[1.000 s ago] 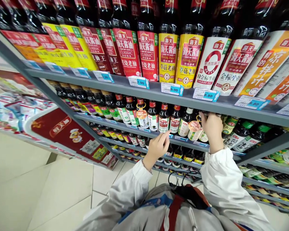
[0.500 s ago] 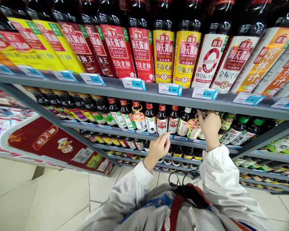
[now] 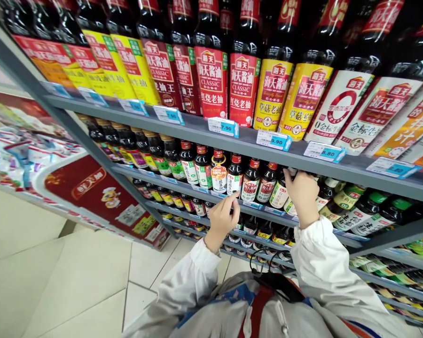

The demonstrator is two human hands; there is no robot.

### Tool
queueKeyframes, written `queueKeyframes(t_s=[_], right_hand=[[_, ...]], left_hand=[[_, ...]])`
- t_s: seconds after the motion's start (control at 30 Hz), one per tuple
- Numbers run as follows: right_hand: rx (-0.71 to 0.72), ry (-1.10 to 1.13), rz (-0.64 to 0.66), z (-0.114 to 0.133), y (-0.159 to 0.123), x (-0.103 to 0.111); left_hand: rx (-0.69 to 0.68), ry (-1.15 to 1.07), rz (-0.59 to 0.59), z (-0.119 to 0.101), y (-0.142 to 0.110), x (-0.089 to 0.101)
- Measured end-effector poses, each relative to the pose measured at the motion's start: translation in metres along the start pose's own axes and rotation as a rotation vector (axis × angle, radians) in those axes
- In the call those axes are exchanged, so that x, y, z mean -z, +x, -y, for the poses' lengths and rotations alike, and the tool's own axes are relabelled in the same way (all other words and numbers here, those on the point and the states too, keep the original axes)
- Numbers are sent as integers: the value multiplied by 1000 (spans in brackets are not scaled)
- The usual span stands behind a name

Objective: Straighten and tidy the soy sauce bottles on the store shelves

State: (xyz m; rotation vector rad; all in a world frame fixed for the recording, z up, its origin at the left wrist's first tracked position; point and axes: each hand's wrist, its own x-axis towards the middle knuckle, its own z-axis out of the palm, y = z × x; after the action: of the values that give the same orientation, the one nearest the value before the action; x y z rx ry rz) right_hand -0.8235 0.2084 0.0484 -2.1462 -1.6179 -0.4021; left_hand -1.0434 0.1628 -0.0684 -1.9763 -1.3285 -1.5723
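My right hand (image 3: 303,195) reaches in under the upper shelf board, with thumb and fingers closed about the top of a soy sauce bottle (image 3: 290,206) with a white label. The hand covers much of that bottle and its neighbours. Held low in front of the second shelf, my left hand (image 3: 223,218) has loosely curled fingers, a little apart, with nothing in them. Its fingertips are nearest a white-labelled soy sauce bottle (image 3: 234,180) with a red cap. To its left stands a bottle with an orange neck tag (image 3: 219,172).
Large soy sauce bottles (image 3: 211,80) line the upper shelf, whose edge (image 3: 246,136) carries price tags and juts over my right hand. Lower shelves hold more bottles. A red display panel (image 3: 102,192) stands at left on the tiled floor (image 3: 91,272).
The view has shifted, so the shelves sit further right and slightly lower. My left hand has moved left along the small bottles. My right hand stays at the bottle tops.
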Motion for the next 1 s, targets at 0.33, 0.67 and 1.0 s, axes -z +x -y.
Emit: queueKeyframes(t_s=[0.33,0.67,1.0], right_hand=[[21,-128,-9,3,13,-16],[68,-231,68,3,14,-4],[19,-210,76,6,8,0]], left_hand=[[-8,61,-22,16,-4,9],[-48,0,-23,15,-1,1],[-55,-4,2,11,-3,-4]])
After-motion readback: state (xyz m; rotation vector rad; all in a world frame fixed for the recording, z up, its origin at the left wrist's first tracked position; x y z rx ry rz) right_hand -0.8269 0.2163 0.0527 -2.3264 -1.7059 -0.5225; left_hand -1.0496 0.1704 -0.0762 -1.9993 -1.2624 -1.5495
